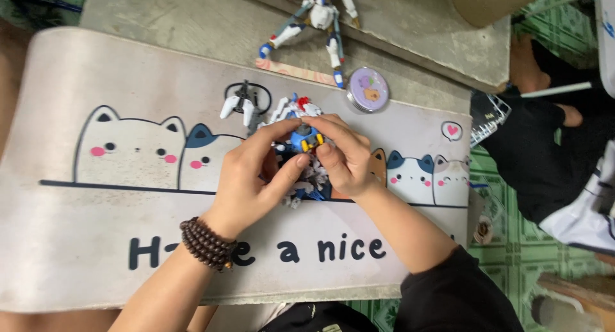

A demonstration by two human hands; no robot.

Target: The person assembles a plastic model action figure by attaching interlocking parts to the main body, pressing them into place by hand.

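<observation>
Both my hands meet over the middle of a pale desk mat printed with cartoon cats. My left hand, with a dark bead bracelet on its wrist, and my right hand together grip a small blue, white and yellow robot model. Its white and red parts stick out above my fingers, and more white and blue parts show below, between my palms. A loose white and grey model piece lies on the mat just left of my fingers.
A second white and blue robot figure lies on the concrete slab beyond the mat. A round purple tin sits at the mat's far edge. Another person's dark clothing and a foot are at the right, over green floor tiles.
</observation>
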